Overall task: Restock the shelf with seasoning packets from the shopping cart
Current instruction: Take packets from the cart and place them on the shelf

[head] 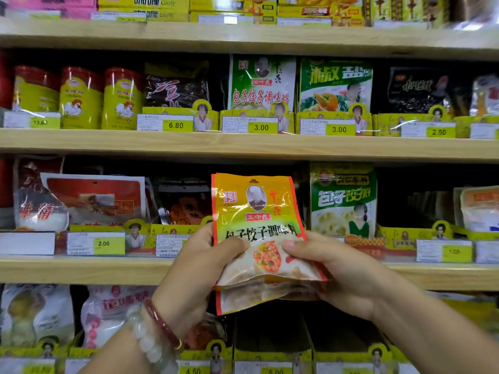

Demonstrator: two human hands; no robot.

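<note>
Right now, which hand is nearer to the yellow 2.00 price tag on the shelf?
Left. The left hand grips the seasoning packets just right of the 2.00 price tag; the right hand holds their far side.

packets [256,225] upright between left hand [199,268] and right hand [337,271], before shelf [81,271] | dumpling packet [343,201] just right on it | canisters [81,98] upper left
</note>
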